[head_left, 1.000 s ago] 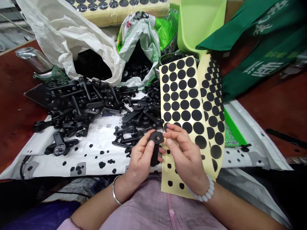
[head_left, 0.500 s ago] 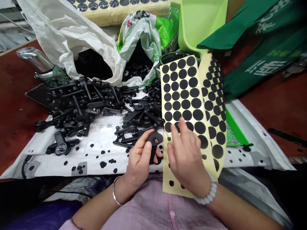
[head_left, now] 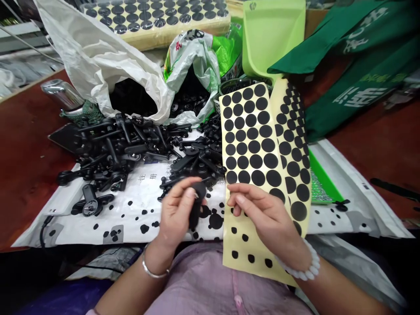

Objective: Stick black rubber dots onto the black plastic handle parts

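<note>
Lower centre of the frame: the left hand [head_left: 175,214] pinches a black plastic lever with a round head [head_left: 197,192] between thumb and fingers. Just to its right, the right hand [head_left: 267,216] rests on a yellow sheet of black round pads [head_left: 252,144], fingers pressed together (anything pinched is hidden). A pile of black plastic levers [head_left: 131,144] lies at upper left.

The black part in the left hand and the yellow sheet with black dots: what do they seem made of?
The black part in the left hand looks like moulded plastic: matt, even black, rigid. The yellow sheet looks like thin backing paper: it curves softly. The black dots seem foam or rubber pads, dull and without shine; which, I cannot tell.
</note>
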Demonstrator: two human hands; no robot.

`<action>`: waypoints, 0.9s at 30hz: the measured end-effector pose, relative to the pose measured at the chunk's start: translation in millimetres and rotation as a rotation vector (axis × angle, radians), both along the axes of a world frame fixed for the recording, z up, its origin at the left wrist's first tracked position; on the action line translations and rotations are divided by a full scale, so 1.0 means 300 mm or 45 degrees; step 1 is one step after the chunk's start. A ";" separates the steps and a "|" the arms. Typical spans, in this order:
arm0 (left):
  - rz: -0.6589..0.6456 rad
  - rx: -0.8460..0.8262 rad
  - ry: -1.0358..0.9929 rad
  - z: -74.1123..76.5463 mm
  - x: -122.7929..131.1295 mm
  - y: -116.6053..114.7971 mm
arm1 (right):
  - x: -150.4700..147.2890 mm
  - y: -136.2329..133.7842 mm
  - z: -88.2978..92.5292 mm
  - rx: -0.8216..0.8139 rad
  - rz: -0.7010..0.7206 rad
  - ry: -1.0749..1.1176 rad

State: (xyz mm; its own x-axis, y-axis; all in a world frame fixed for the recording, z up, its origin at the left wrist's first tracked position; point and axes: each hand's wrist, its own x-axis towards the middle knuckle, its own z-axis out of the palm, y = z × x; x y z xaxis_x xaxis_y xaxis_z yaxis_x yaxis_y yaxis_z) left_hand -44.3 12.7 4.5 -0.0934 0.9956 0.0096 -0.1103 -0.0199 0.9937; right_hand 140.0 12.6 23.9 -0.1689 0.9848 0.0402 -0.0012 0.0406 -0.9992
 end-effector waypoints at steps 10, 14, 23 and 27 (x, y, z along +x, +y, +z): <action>0.435 0.021 1.547 -0.070 -0.283 0.161 | 0.203 -0.060 -0.013 0.266 -0.543 -0.381; 0.358 0.036 1.698 -0.080 -0.288 0.164 | 0.253 -0.074 -0.031 0.327 -0.662 -0.540; 0.144 0.552 1.083 -0.001 -0.065 0.045 | 0.267 -0.075 -0.070 0.638 -0.639 -0.785; -0.290 0.358 0.921 -0.031 0.063 -0.001 | 0.267 -0.064 -0.086 0.834 -0.611 -0.898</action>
State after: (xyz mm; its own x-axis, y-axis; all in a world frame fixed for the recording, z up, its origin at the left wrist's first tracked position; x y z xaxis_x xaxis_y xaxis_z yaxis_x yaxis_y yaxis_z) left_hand -25.3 12.2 -4.9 0.2363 0.9409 0.2427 0.5266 -0.3339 0.7818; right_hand 220.2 -6.8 -1.9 0.0382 0.7763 0.6291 0.7258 0.4112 -0.5515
